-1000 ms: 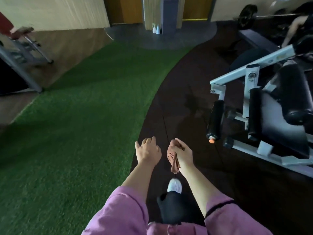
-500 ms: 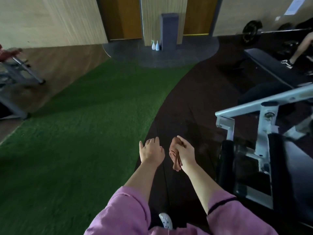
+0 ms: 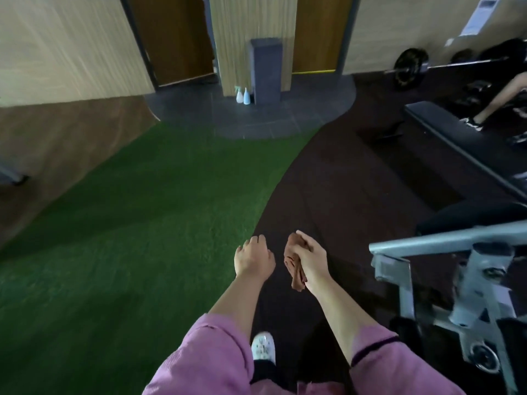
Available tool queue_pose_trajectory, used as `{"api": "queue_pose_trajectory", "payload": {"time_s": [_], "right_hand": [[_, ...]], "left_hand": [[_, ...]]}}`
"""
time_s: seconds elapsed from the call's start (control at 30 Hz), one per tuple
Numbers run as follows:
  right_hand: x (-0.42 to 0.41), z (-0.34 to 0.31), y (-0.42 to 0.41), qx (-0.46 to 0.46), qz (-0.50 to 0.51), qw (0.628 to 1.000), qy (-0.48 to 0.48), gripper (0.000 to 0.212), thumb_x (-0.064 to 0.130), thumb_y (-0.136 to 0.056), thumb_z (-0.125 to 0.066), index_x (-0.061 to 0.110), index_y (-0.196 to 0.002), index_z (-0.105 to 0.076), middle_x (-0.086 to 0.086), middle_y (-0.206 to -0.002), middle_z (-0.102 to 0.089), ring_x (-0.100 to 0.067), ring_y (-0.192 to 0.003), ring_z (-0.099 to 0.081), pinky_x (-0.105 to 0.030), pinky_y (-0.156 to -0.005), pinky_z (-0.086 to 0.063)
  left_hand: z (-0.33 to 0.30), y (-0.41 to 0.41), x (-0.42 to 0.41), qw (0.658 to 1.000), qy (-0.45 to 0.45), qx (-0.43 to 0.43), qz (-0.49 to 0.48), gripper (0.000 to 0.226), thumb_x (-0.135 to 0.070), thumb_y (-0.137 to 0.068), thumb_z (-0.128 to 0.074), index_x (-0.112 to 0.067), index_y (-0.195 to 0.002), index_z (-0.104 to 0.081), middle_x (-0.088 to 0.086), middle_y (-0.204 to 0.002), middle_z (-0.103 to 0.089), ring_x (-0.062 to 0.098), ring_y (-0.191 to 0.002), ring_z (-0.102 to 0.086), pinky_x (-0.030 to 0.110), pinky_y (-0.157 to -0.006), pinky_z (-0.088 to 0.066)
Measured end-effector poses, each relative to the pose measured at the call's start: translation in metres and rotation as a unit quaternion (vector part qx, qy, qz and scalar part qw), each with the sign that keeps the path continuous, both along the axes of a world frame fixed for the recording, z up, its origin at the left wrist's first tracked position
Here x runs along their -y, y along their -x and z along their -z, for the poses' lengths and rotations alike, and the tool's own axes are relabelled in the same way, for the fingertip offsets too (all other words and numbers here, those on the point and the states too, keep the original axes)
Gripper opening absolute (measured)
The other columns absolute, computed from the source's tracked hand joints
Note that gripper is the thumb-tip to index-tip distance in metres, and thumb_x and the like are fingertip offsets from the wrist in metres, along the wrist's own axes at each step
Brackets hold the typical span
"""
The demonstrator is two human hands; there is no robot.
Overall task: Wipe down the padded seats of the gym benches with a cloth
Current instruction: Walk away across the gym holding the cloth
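Note:
My right hand (image 3: 312, 260) grips a bunched brown cloth (image 3: 295, 266) in front of me, above the dark rubber floor. My left hand (image 3: 253, 258) hangs beside it with loosely curled fingers and holds nothing. A flat black padded bench (image 3: 456, 138) stands at the far right. A grey metal machine frame (image 3: 445, 252) with black padding (image 3: 470, 215) behind it is close at my right.
Green turf (image 3: 128, 223) covers the floor to the left. Two spray bottles (image 3: 242, 96) stand by a grey pillar (image 3: 266, 69) ahead. A barbell (image 3: 410, 68) lies at the far right wall, and another person's leg (image 3: 499, 101) shows beyond the bench.
I have walked forward; the grey machine slid down and to the right of the view, and the flat black bench came closer. Both hands kept their pose, cloth still in the right.

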State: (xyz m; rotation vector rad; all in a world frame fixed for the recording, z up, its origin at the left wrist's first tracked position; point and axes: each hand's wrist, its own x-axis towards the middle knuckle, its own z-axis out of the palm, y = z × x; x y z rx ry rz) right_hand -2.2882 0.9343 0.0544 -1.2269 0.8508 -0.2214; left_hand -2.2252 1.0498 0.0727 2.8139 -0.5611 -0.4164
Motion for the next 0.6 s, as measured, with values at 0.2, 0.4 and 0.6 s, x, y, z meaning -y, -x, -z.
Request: {"api": "queue_pose_trajectory", "payload": {"time_s": [0.2,0.4,0.6], "right_hand": [[0.085,-0.006,-0.112,-0.009,0.023,1.0,0.009,0.04,0.001,-0.088,-0.06,0.022,-0.121,-0.064,0.002,-0.121,-0.062,-0.006,-0.098,-0.061,-0.016,-0.073,-0.048],[0.191,0.002,-0.226,-0.017,0.079,0.997,0.002,0.041,-0.003,-0.088,-0.058,0.016,-0.124,-0.062,0.005,-0.103,-0.064,-0.001,-0.082,-0.062,-0.008,-0.059,-0.048],[0.32,0.009,-0.36,-0.021,0.098,0.995,0.002,0.041,0.0,-0.088,-0.059,0.018,-0.125,-0.062,0.0,-0.117,-0.065,-0.007,-0.097,-0.063,-0.02,-0.083,-0.05]], "left_hand": [[-0.004,-0.126,0.093,0.999,-0.009,-0.006,0.039,0.027,-0.025,-0.095,-0.042,-0.012,-0.118,-0.051,0.005,-0.12,-0.057,0.023,-0.115,-0.052,0.036,-0.1,-0.038],[0.008,-0.25,0.208,0.995,-0.023,-0.001,0.101,0.04,-0.026,-0.095,-0.041,-0.012,-0.132,-0.044,0.006,-0.13,-0.054,0.023,-0.123,-0.048,0.04,-0.108,-0.031],[0.013,-0.387,0.335,0.994,-0.016,-0.003,0.104,0.038,-0.026,-0.095,-0.041,-0.012,-0.13,-0.046,0.005,-0.128,-0.056,0.023,-0.121,-0.05,0.04,-0.109,-0.031]]}}
